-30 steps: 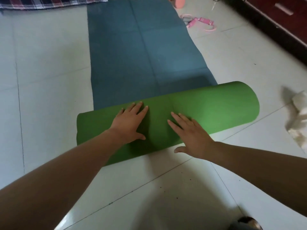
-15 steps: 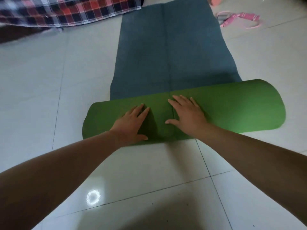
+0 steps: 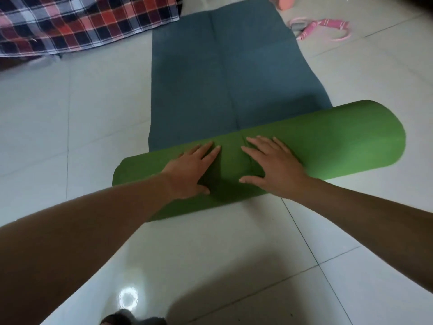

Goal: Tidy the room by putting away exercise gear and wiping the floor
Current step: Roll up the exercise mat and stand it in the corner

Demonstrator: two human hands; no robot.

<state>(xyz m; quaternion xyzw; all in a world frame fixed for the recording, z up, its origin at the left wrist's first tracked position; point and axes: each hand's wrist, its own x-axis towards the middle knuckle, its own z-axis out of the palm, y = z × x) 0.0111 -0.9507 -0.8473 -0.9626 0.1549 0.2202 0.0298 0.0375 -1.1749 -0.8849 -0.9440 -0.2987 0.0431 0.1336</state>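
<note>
A yoga mat lies on the tiled floor, half rolled. Its rolled part is green on the outside and stretches from lower left to upper right. The flat part, dark blue-grey, runs away from me toward the top of the view. My left hand presses flat on the roll left of its middle, fingers straight. My right hand presses flat just right of it, fingers spread and thumb out. Both forearms reach in from the bottom corners.
A plaid cloth hangs at the top left. Pink exercise gear with handles lies on the floor at the top right, beside a pink object at the mat's far end. White tiles surround the mat.
The roll has moved forward along the flat mat under my palms. My right hand has shifted up onto the top of the roll. The view has swung left, showing the plaid cloth.
</note>
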